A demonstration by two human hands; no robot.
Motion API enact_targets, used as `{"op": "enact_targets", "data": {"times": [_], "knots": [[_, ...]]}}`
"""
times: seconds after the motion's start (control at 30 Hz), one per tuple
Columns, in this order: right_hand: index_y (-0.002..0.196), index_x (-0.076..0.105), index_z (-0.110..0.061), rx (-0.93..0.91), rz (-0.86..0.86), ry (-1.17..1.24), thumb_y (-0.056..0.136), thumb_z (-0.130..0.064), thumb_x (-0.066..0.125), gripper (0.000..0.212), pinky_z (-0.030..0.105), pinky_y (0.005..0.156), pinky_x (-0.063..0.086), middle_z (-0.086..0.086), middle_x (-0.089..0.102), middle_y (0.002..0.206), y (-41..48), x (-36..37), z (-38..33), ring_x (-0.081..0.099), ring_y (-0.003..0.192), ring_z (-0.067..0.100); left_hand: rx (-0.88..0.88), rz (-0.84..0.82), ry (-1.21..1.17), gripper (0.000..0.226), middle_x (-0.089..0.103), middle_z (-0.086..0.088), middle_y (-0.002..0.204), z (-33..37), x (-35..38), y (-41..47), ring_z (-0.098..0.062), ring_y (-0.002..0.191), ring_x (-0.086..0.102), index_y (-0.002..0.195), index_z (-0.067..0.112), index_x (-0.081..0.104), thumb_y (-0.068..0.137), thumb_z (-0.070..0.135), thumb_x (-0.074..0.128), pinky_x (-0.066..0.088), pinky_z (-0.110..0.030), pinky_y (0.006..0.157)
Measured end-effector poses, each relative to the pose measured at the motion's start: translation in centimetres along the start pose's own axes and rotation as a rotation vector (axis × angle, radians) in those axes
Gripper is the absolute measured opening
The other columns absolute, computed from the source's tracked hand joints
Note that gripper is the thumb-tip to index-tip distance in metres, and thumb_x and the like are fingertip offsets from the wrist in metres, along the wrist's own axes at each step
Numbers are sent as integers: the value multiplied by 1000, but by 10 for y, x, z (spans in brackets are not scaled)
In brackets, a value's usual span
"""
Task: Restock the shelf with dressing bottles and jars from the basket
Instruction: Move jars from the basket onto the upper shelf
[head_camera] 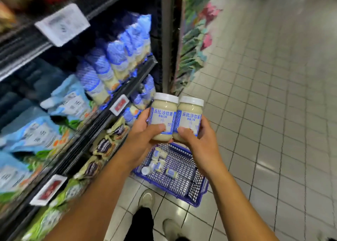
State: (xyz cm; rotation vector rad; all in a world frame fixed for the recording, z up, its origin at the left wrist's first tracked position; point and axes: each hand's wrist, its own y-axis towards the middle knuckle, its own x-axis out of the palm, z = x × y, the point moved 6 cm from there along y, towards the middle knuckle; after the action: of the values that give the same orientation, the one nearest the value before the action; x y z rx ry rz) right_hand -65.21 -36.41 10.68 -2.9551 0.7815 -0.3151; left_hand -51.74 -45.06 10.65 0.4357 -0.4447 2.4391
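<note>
At the bottom middle of the frame stand the person's two shoes (147, 198) on the pale tiled floor (273, 98), with dark trouser legs between them. Both bare forearms reach up from the lower edge toward the centre. The left hand (144, 131) wraps round the left jar (163, 116), thumb pressed across the lower front of its label. The right hand (201, 136) holds the right jar (189, 119) the same way, thumb on the label's lower edge. Both jars are upright with white lids, blue-and-white labels and a cream filling; they stand side by side and touch.

Directly below the hands, on the floor, sits the blue basket (184, 195), its mesh wall showing. A few small jars (160, 165) lie on their sides in its left part.

To the left runs the shelf (102, 117), its dark edge crossing diagonally, with a red price tag (119, 104) just left of the held jars. Above that edge stands a row of blue-and-white dressing bottles (109, 67), blurred. Light blue packets (69, 100) lie further left. At upper centre, beyond a grey upright, another rack of green and pink packs (195, 40) recedes.
</note>
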Motion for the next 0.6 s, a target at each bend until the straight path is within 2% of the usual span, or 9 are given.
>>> {"op": "enact_targets", "data": {"times": [0.13, 0.2, 0.27, 0.33, 0.4, 0.5, 0.6], "knots": [[122, 59, -18, -1, -190, 6, 77, -21, 76, 48, 31, 74, 59, 6, 74, 111, -10, 29, -11, 72, 100, 24, 108, 137, 0, 48, 73, -10, 113, 17, -13, -43, -28, 96, 72, 127, 22, 56, 80, 10, 60, 61, -39, 70], [119, 60, -23, -5, -272, -8, 76, -25, 76, 46, 42, 78, 61, 7, 74, 111, -17, 47, -16, 72, 101, 28, 160, 215, -13, 50, 73, -9, 112, 27, -20, -69, -28, 95, 72, 128, 22, 55, 79, 11, 60, 61, -39, 69], [120, 60, -25, -22, -349, -43, 76, -28, 77, 47, 58, 89, 56, 8, 73, 113, -24, 66, -20, 70, 105, 33, 219, 288, -17, 50, 74, -9, 111, 37, -26, -95, -27, 93, 72, 127, 21, 54, 78, 12, 60, 60, -39, 67], [122, 60, -25, -31, -434, -69, 76, -31, 77, 50, 63, 92, 53, 8, 73, 114, -33, 88, -23, 69, 107, 34, 275, 363, -2, 50, 73, -9, 111, 48, -33, -122, -28, 92, 72, 127, 23, 55, 79, 12, 59, 61, -39, 67], [122, 59, -24, -56, -510, -86, 75, -34, 77, 51, 64, 92, 52, 7, 73, 113, -45, 112, -28, 69, 105, 32, 326, 437, 1, 51, 73, -7, 112, 59, -41, -151, -28, 92, 72, 126, 26, 55, 77, 13, 62, 61, -40, 66], [121, 60, -25, -63, -653, -83, 74, -35, 77, 51, 65, 90, 52, 8, 73, 113, -69, 152, -33, 69, 105, 38, 395, 539, -10, 57, 74, -4, 112, 72, -56, -199, -25, 93, 73, 123, 29, 57, 68, 23, 69, 60, -37, 66], [119, 59, -25, -78, -792, -93, 73, -34, 75, 49, 50, 87, 58, 3, 75, 110, -104, 192, -38, 71, 101, 25, 461, 650, -21, 61, 72, -9, 112, 81, -69, -253, -26, 91, 71, 124, 24, 57, 65, 27, 71, 58, -36, 64]]}}
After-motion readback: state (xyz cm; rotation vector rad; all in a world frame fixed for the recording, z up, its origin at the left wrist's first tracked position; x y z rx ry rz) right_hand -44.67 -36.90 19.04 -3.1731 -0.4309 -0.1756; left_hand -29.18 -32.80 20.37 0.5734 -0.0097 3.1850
